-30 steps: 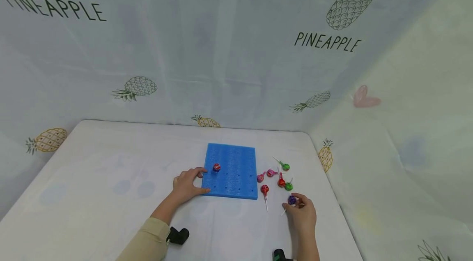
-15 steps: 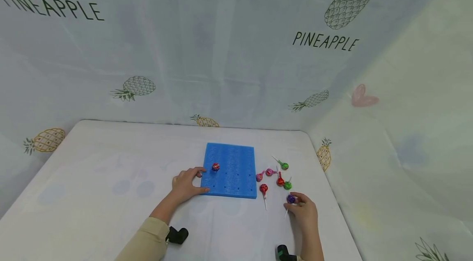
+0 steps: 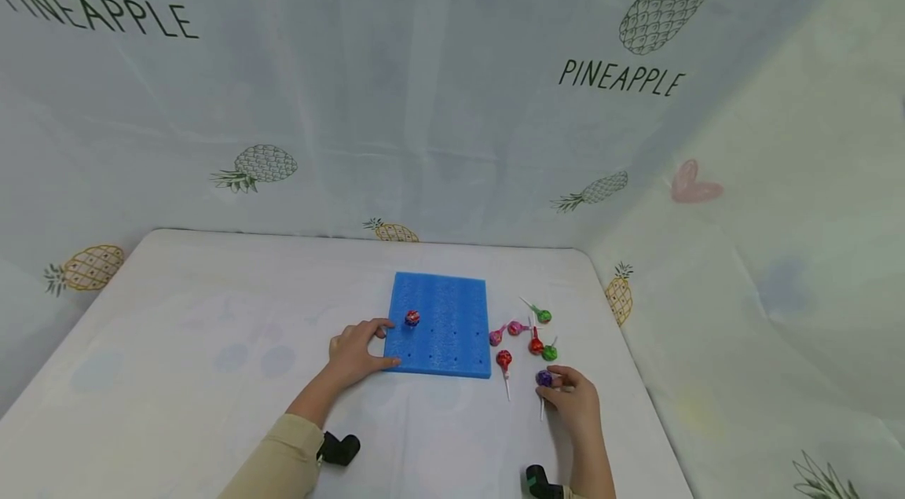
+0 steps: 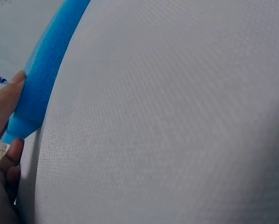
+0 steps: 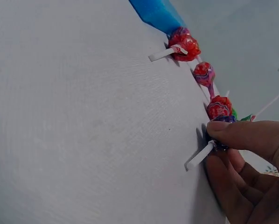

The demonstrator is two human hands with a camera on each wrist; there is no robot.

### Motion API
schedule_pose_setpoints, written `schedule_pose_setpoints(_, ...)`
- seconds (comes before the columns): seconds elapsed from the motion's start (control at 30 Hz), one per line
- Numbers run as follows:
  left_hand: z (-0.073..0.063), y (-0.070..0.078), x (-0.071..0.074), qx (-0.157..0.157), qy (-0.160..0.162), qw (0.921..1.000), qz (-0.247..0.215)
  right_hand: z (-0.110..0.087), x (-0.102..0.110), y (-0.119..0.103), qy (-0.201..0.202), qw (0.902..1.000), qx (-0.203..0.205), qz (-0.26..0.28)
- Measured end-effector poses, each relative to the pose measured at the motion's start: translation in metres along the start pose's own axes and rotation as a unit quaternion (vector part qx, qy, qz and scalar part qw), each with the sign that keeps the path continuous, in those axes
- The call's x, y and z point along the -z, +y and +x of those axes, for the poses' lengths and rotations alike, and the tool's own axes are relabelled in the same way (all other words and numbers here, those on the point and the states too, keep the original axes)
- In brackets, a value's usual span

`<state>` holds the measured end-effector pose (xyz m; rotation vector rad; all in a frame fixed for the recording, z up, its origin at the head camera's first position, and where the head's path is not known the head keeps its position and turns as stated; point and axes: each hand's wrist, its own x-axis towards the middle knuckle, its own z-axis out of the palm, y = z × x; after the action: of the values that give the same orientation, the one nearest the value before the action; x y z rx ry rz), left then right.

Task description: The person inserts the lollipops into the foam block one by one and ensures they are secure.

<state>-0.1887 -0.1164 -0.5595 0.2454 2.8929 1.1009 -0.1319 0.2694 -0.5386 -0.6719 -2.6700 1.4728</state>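
My left hand (image 3: 353, 354) grips the left edge of a blue foam board (image 3: 459, 310), thumb at its near corner and fingers higher up. The board's thick blue edge (image 4: 48, 70) shows between thumb and fingers in the left wrist view. A red-wrapped lollipop (image 3: 412, 317) stands in the board's left part, and small holes run across the surface. Right of the board, my right hand (image 3: 574, 401) pinches a purple lollipop (image 3: 544, 378) by its wrapped head. Its white stick (image 5: 200, 156) points down toward the table in the right wrist view.
Several lollipops lie right of the board: a red one (image 3: 503, 359) nearest it, pink ones (image 3: 514, 328), another red one (image 3: 536, 346) and green ones (image 3: 543, 316). The white-covered table (image 3: 233, 295) ends at a pineapple-print curtain (image 3: 438, 130).
My right hand has shifted slightly left with the purple lollipop, whose stick has swung to point more straight down. The left hand stays at the board.
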Motion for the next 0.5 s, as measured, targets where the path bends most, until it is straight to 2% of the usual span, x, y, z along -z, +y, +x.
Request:
schedule_pose_setpoints(0.3,0.000,0.001,0.000,0.004,-0.003,1.0000,0.000,0.002,0.005,-0.005,-0.035,0.9986,-0.008,-0.040)
schedule_pose_setpoints(0.5,0.000,0.001,0.000,0.006,-0.004,1.0000,0.002,0.002,0.003,-0.013,-0.065,0.9976,-0.004,0.023)
